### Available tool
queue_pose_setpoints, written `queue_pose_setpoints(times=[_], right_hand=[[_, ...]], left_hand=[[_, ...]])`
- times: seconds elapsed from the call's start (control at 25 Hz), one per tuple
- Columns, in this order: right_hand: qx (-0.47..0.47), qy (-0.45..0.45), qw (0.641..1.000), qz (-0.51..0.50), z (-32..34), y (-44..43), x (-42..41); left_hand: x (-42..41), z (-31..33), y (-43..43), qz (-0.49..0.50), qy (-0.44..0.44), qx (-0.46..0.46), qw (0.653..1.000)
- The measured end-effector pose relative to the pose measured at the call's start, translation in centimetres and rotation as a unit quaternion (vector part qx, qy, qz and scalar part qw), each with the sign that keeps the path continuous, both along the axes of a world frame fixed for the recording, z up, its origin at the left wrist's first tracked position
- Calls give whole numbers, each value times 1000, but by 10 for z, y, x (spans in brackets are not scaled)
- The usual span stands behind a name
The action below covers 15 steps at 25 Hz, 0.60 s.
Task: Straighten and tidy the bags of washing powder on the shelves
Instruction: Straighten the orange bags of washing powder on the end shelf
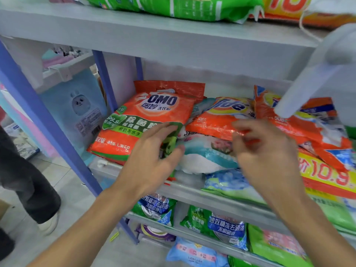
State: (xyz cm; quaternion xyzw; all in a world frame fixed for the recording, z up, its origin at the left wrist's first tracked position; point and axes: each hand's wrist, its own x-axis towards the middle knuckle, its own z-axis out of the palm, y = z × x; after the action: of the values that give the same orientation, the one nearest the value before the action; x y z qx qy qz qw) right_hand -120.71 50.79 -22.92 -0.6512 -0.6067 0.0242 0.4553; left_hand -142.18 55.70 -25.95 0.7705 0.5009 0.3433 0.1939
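— Two bare forearms are reaching in from the bottom edge toward a grey middle shelf (pixel 192 192) that is holding bags of washing powder.

— What is each hand doing?

— The left hand (pixel 152 155) is pinching the green lower corner of the OMO bag (pixel 154 112) between fingers and thumb. The right hand (pixel 267 153) is showing blurred. Its fingers are curling at the front edge of the Tide bag (pixel 217 122), but I cannot tell whether they are gripping it.

— Where are those bags lying?

— The OMO bag is lying tilted at the shelf's left end. The Tide bag is lying just right of it and resting on a white and teal bag (pixel 204 157), which is sitting between the two hands.

— How many bags are showing?

— Three orange ones are lying on this shelf: the OMO bag, the Tide bag and a second Tide bag (pixel 300 132) further right. A yellow bag marked 10.9 (pixel 327 174) and a pale blue bag (pixel 231 184) are overhanging the front. The shelf above (pixel 154 35) is carrying two bags, a green bag (pixel 173 6) and an orange and yellow bag (pixel 289 8). The shelf below (pixel 176 231) is holding two green and blue bags (pixel 156 207) (pixel 217 222) side by side.

— Anything else?

— A blue storage box (pixel 77 105) with a rabbit face is standing left of the shelving, and another person's dark trouser leg (pixel 28 180) is showing at the left edge.
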Motion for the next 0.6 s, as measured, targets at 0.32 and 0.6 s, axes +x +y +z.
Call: queue_pose_setpoints(times=[0.32,0.6], right_hand=[[-139,-102,956,-237,25,0,107],[-304,81,936,-156,48,8,122]], left_hand=[[108,31,26,66,-56,22,996],[134,42,56,117,-138,-257,949]])
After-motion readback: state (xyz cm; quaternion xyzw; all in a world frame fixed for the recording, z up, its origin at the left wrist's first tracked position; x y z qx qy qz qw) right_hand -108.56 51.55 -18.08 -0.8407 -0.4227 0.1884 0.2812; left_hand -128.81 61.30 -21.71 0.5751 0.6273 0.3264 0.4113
